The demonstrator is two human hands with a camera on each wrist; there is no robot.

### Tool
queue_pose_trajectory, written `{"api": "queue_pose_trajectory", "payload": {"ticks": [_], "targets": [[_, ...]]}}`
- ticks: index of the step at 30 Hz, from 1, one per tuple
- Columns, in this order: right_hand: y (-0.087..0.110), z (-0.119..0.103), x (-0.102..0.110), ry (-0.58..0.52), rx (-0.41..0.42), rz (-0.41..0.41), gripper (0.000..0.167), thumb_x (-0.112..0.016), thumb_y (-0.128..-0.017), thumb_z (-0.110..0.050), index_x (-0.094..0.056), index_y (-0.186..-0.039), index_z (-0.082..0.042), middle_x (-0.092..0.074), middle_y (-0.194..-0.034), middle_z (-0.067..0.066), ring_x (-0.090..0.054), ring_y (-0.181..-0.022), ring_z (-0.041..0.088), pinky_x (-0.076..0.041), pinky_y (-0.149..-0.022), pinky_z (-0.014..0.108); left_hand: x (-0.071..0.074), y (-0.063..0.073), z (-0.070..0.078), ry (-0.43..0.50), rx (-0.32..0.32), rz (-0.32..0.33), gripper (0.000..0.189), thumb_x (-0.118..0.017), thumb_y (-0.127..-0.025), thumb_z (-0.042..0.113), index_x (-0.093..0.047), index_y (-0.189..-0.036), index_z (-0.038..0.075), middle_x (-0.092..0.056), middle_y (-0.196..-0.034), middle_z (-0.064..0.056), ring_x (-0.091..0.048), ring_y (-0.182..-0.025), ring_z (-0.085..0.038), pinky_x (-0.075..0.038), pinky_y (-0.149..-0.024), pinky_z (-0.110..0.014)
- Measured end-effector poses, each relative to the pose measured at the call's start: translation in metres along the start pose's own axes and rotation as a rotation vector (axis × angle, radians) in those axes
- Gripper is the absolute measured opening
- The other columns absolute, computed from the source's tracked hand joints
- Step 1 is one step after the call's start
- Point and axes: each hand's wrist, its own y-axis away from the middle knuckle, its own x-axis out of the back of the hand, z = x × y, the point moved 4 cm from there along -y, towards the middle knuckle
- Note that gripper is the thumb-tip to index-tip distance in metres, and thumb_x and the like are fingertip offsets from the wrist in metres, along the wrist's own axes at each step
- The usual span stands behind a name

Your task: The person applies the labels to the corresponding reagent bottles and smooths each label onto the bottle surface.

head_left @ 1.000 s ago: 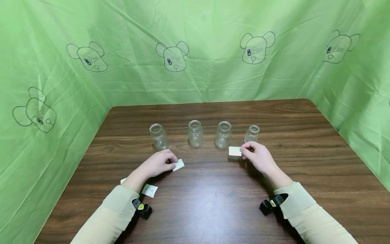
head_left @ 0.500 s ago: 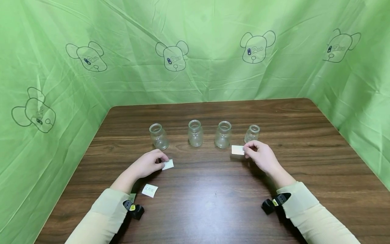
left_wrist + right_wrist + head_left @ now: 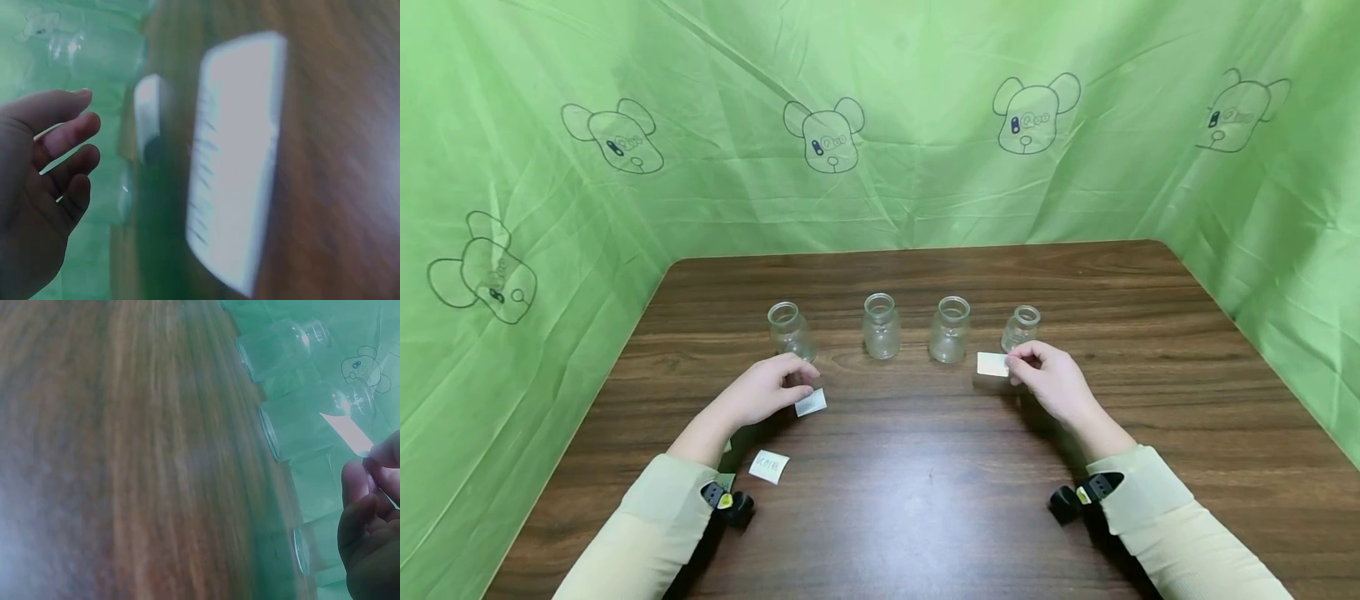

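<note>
My left hand (image 3: 767,390) hovers with loosely bent fingers above a small white paper slip (image 3: 811,402) that lies before the leftmost glass jar (image 3: 791,327). In the left wrist view a gap shows between those fingers and the slip (image 3: 148,106). My right hand (image 3: 1056,385) pinches another white paper slip (image 3: 992,364) by its right end, between thumb and fingertips. That slip is held off the table, in front of the smallest glass jar (image 3: 1020,327) and a little to its left. Two more glass jars, one left of centre (image 3: 882,327) and one right of it (image 3: 950,331), stand upright between the hands.
A slip with handwriting (image 3: 769,467) lies on the brown wooden table (image 3: 925,517), right of my left wrist. Further slips (image 3: 725,481) are partly hidden by that wrist. Green cloth (image 3: 925,200) with printed bear heads hangs behind the table and at both sides.
My left hand has moved left with its slip, let go of it and lifted slightly. My right hand has shifted a little right and away from me, with its slip still pinched.
</note>
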Motion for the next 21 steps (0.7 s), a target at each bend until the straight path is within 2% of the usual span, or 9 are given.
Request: {"api": "queue_pose_trajectory", "payload": {"ticks": [4, 8, 12, 16, 21], "targets": [[0.001, -0.002, 0.001, -0.013, -0.003, 0.01, 0.02, -0.062, -0.091, -0.023, -0.063, -0.094, -0.003, -0.064, -0.07, 0.005, -0.062, -0.071, 0.022, -0.043, -0.06, 0.023, 0.001, -0.011, 0.015, 0.047, 0.002, 0.002, 0.023, -0.066, -0.087, 0.02, -0.065, -0.108, 0.01, -0.061, -0.09, 0.008, -0.055, -0.082, -0.01, -0.046, -0.072, -0.032], [0.0, -0.004, 0.001, -0.023, -0.002, 0.014, 0.019, -0.062, -0.091, -0.023, -0.063, -0.094, -0.004, -0.064, -0.071, 0.004, -0.062, -0.069, 0.019, -0.044, -0.06, 0.023, -0.004, -0.024, 0.03, 0.099, -0.014, -0.004, 0.026, -0.066, -0.087, 0.021, -0.064, -0.11, 0.009, -0.063, -0.09, 0.008, -0.057, -0.083, -0.01, -0.047, -0.074, -0.032], [-0.003, -0.006, -0.001, -0.064, -0.002, 0.003, 0.018, -0.061, -0.091, -0.021, -0.062, -0.095, -0.004, -0.064, -0.071, 0.006, -0.063, -0.066, 0.024, -0.044, -0.055, 0.024, -0.012, -0.037, 0.046, 0.126, -0.056, 0.016, 0.025, -0.067, -0.086, 0.021, -0.065, -0.108, 0.009, -0.064, -0.09, 0.007, -0.058, -0.083, -0.01, -0.047, -0.074, -0.031], [-0.004, -0.007, -0.003, -0.116, -0.009, -0.004, 0.017, -0.06, -0.091, -0.017, -0.06, -0.095, -0.001, -0.064, -0.07, 0.007, -0.062, -0.062, 0.031, -0.044, -0.048, 0.025, -0.022, -0.051, 0.063, 0.162, -0.076, 0.032, 0.022, -0.066, -0.087, 0.023, -0.066, -0.106, 0.013, -0.064, -0.087, 0.007, -0.057, -0.081, -0.009, -0.047, -0.072, -0.029], [-0.005, -0.012, -0.007, -0.13, 0.003, 0.005, 0.017, -0.06, -0.091, -0.017, -0.06, -0.094, 0.0, -0.064, -0.069, 0.007, -0.06, -0.06, 0.028, -0.044, -0.048, 0.024, -0.034, -0.065, 0.08, 0.213, -0.073, 0.044, 0.02, -0.066, -0.087, 0.025, -0.067, -0.105, 0.017, -0.063, -0.085, 0.009, -0.057, -0.08, -0.008, -0.046, -0.071, -0.028]]}}
